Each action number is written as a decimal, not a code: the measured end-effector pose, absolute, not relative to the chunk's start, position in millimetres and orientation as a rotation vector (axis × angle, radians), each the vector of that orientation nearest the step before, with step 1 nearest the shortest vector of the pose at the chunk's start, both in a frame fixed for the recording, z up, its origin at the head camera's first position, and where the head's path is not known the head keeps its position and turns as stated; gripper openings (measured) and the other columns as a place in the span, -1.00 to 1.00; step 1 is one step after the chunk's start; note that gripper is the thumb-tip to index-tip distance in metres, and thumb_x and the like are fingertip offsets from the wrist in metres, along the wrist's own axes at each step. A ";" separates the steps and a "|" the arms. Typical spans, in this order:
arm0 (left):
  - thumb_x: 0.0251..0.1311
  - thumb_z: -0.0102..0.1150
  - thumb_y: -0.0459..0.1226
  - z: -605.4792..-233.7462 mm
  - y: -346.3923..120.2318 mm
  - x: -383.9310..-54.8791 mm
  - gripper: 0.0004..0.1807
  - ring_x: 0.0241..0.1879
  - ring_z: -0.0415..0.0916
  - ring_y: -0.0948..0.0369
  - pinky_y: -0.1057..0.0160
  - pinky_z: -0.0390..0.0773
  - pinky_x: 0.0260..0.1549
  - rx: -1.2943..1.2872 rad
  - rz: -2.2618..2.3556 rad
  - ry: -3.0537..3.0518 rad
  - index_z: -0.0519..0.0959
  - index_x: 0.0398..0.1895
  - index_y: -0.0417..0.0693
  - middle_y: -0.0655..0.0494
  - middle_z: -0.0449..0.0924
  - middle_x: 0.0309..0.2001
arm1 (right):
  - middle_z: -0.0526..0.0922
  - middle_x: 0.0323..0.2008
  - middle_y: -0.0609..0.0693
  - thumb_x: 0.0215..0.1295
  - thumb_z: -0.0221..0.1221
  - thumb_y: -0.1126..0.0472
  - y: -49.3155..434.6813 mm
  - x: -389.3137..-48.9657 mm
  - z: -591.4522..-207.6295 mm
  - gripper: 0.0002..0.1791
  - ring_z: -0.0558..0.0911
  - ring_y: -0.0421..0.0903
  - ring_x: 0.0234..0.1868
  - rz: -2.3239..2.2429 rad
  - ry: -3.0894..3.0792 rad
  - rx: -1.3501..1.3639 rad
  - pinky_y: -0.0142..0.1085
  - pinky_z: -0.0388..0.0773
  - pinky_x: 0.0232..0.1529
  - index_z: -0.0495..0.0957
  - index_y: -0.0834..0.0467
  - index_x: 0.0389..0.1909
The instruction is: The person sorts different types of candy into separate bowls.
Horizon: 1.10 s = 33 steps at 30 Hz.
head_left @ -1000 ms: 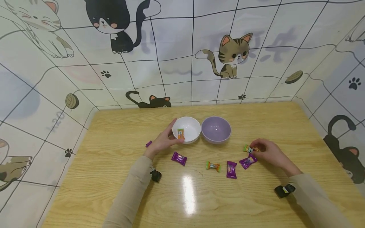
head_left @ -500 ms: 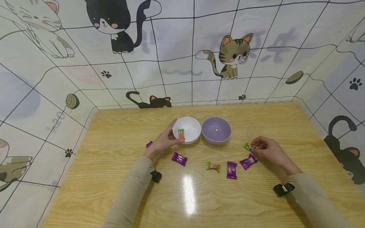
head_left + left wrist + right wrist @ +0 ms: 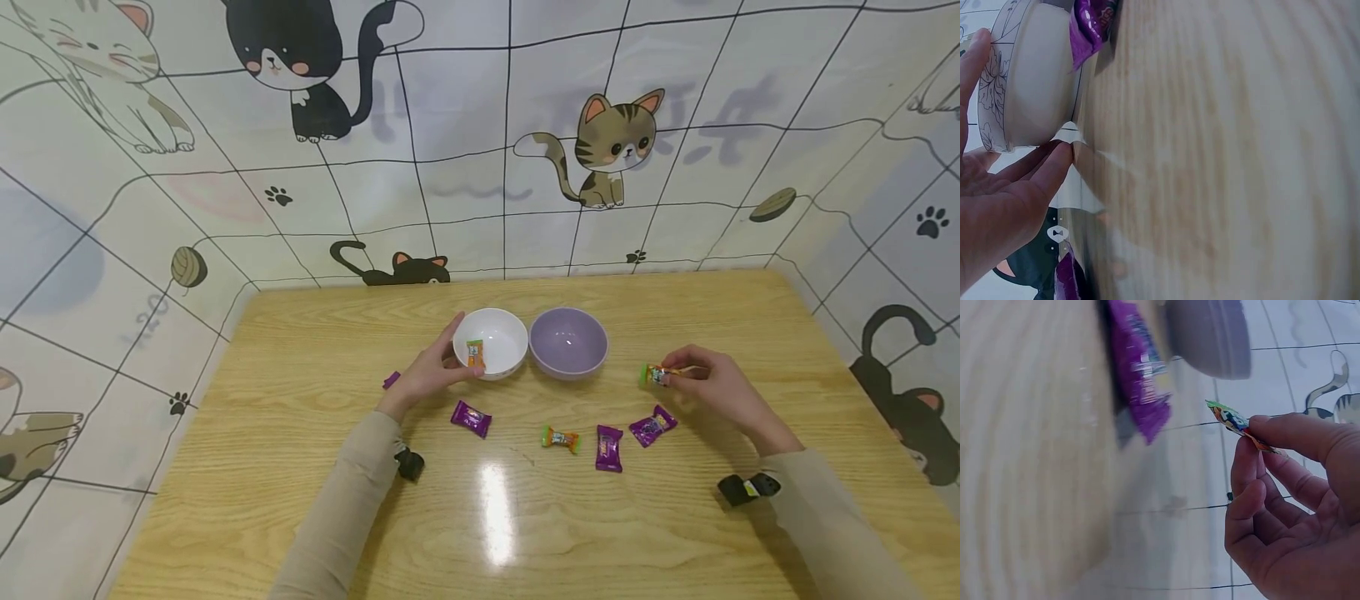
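Note:
My left hand (image 3: 429,371) holds the white bowl (image 3: 510,342) by its left side, thumb at the near rim and fingers round the outside. An orange wrapped candy (image 3: 476,353) lies inside that bowl. In the left wrist view the bowl (image 3: 1038,75) shows a leaf pattern on its outer band. My right hand (image 3: 712,387) pinches an orange and green wrapped candy (image 3: 655,375) between thumb and fingertips. The right wrist view shows this candy (image 3: 1229,417) raised off the table. Just nearer than the right hand lies a purple wrapped candy (image 3: 653,426).
A purple bowl (image 3: 568,343) stands against the white bowl's right side. On the wooden table (image 3: 285,467) lie more purple candies (image 3: 471,418) (image 3: 609,448) and an orange candy (image 3: 561,438). Another purple candy (image 3: 392,380) is partly hidden behind the left hand.
My right hand has lifted the orange and green candy up and slightly away from the purple candy beside it. The left hand stays on the white bowl.

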State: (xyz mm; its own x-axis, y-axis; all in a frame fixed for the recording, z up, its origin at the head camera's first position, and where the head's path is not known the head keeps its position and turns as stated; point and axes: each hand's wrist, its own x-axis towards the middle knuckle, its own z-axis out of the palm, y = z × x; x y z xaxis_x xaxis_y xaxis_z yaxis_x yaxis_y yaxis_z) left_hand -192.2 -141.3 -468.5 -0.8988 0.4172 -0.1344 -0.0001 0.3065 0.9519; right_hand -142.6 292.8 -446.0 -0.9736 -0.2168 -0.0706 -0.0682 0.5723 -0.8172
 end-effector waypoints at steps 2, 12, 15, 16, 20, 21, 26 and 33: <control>0.14 0.37 -0.28 -469.1 -141.3 -192.2 0.10 0.35 0.20 0.02 0.19 0.35 0.21 0.360 1.619 2.223 -0.21 0.56 0.16 -0.17 0.13 0.42 | 0.56 -0.06 0.29 0.34 0.21 0.24 291.8 -144.4 -442.4 -0.70 0.63 -0.07 -0.20 -1.365 2.659 -0.253 -0.28 0.62 -0.29 0.50 0.35 -0.03; 0.13 0.38 -0.27 -468.0 -140.9 -191.3 0.10 0.35 0.20 0.02 0.18 0.34 0.22 0.356 1.617 2.222 -0.20 0.56 0.18 -0.17 0.13 0.41 | 0.55 -0.05 0.25 0.34 0.22 0.20 262.8 -155.1 -422.0 -0.70 0.63 -0.17 -0.21 -1.452 2.625 -0.269 -0.26 0.63 -0.18 0.51 0.34 -0.05; 0.13 0.38 -0.26 -467.6 -141.1 -191.0 0.11 0.36 0.17 0.01 0.16 0.32 0.23 0.365 1.607 2.235 -0.21 0.56 0.16 -0.18 0.12 0.42 | 0.56 -0.06 0.23 0.33 0.22 0.21 252.2 -159.6 -419.8 -0.71 0.64 -0.16 -0.21 -1.482 2.604 -0.297 -0.23 0.63 -0.16 0.51 0.33 -0.06; 0.13 0.39 -0.26 -467.5 -141.0 -191.0 0.11 0.36 0.17 0.02 0.17 0.31 0.24 0.361 1.606 2.236 -0.20 0.56 0.17 -0.17 0.13 0.42 | 0.56 -0.06 0.22 0.33 0.23 0.21 249.1 -161.2 -419.0 -0.71 0.64 -0.15 -0.21 -1.485 2.605 -0.303 -0.25 0.63 -0.16 0.52 0.32 -0.06; 0.12 0.39 -0.25 -467.5 -141.2 -191.2 0.11 0.36 0.18 0.04 0.19 0.32 0.23 0.348 1.601 2.243 -0.19 0.56 0.20 -0.15 0.15 0.41 | 0.56 -0.06 0.19 0.32 0.24 0.21 236.8 -166.9 -415.7 -0.72 0.64 -0.11 -0.19 -1.515 2.592 -0.325 -0.36 0.60 -0.17 0.53 0.31 -0.07; 0.12 0.39 -0.26 -467.6 -141.2 -191.5 0.11 0.36 0.18 0.03 0.18 0.32 0.23 0.355 1.602 2.243 -0.19 0.56 0.19 -0.17 0.14 0.41 | 0.56 -0.06 0.19 0.32 0.24 0.22 233.8 -167.9 -415.0 -0.72 0.64 -0.09 -0.19 -1.530 2.582 -0.334 -0.37 0.60 -0.17 0.52 0.31 -0.07; 0.13 0.38 -0.26 -469.3 -141.2 -192.6 0.10 0.36 0.18 0.04 0.22 0.33 0.22 0.365 1.597 2.241 -0.19 0.56 0.18 -0.15 0.13 0.42 | 0.55 -0.04 0.23 0.31 0.24 0.26 219.1 -172.0 -411.2 -0.72 0.63 -0.08 -0.17 -1.598 2.517 -0.368 -0.33 0.60 -0.15 0.53 0.35 -0.06; 0.13 0.38 -0.25 -470.8 -142.9 -193.4 0.11 0.36 0.18 0.05 0.23 0.34 0.21 0.365 1.590 2.250 -0.20 0.56 0.18 -0.14 0.13 0.42 | 0.53 -0.01 0.23 0.29 0.24 0.30 197.3 -180.6 -413.2 -0.73 0.65 -0.15 -0.19 -1.692 2.410 -0.371 -0.20 0.62 -0.14 0.52 0.37 -0.06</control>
State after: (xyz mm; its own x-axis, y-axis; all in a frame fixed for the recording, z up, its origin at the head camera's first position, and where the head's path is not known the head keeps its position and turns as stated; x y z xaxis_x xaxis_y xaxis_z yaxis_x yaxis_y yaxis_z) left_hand -193.4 -142.9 -470.8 -0.9017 0.4087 -0.1414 0.0031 0.3331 0.9429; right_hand -180.6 197.3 -413.2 -0.9538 -0.3004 0.0008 -0.1028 0.3239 -0.9405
